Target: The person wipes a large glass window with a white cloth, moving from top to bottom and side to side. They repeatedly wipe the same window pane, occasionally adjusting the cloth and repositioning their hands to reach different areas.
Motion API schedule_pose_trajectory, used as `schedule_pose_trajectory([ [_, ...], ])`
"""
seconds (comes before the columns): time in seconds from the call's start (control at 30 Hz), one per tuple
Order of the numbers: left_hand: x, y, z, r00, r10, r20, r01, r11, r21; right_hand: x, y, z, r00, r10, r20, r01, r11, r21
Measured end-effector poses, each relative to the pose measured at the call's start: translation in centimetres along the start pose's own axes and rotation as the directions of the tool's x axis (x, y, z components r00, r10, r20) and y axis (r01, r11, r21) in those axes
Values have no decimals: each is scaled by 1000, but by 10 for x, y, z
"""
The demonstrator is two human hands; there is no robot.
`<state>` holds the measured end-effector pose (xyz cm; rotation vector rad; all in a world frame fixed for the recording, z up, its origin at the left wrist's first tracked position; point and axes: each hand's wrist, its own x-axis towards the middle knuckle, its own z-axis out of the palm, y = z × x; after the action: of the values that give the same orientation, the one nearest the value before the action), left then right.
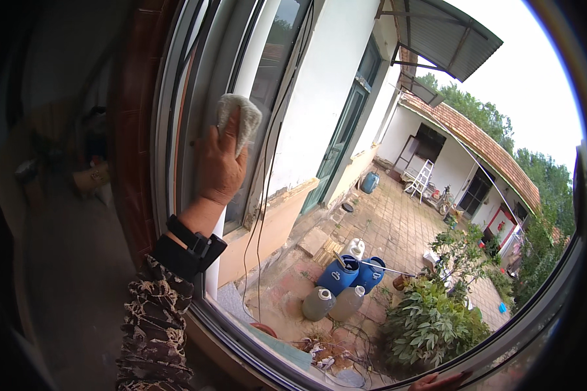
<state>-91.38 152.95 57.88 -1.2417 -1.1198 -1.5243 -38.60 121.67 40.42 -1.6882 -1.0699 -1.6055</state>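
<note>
My left hand is raised at the left side of the window and holds a pale, folded cloth beneath its fingers. The cloth lies over the side part of the window, by the grey metal frame; whether it presses on glass or frame I cannot tell. A black band and a patterned sleeve cover the wrist and forearm. At the bottom edge, my right hand shows only in part, beside the lower window frame; its grip is hidden.
Red-brown tiles border the window at left. Dark cables hang outside along the white wall. Below in the paved yard stand blue plastic barrels, cloudy plastic jugs and a leafy bush.
</note>
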Motion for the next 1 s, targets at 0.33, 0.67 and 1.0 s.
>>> schedule_pose_trajectory([
  [0.33,-31,1,7,982,-178,55,185,966,-180,-8,-3,5,999,33,23,-32,999,-22],
  [0.67,-52,138,-36,993,-82,81,104,939,-328,-15,-4,1,989,103,109,-112,990,83],
  [1.0,-49,297,-84,983,148,109,-84,889,-451,-19,-1,4,992,60,109,-78,981,175],
])
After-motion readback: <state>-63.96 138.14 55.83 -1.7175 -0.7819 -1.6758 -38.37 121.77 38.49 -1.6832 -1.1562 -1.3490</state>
